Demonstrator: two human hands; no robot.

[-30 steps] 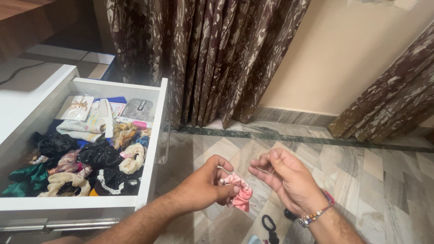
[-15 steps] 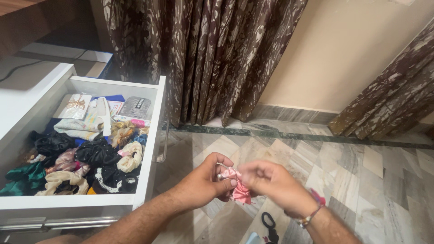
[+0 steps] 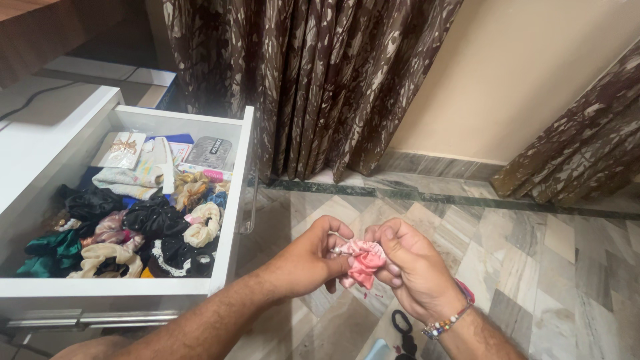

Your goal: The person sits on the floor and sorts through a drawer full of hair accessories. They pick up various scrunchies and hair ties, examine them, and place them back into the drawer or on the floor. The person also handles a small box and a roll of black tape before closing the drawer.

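A pink satin scrunchie (image 3: 365, 259) is bunched between my two hands, low in the middle of the view. My left hand (image 3: 308, 259) pinches its left end with thumb and fingertips. My right hand (image 3: 412, 267), with a beaded bracelet at the wrist, closes over its right side and grips it too. Both hands hover above the marble floor, just right of the open white drawer (image 3: 235, 200).
The drawer holds several scrunchies (image 3: 155, 227) in black, cream, green and pink, plus folded cloths and small boxes at the back. A black hair tie (image 3: 401, 325) lies on the floor below my right wrist. Brown patterned curtains (image 3: 320, 87) hang behind.
My right hand, which was apart from the scrunchie with fingers raised, has come in and closed on it. The scrunchie is now more bunched up between both hands.
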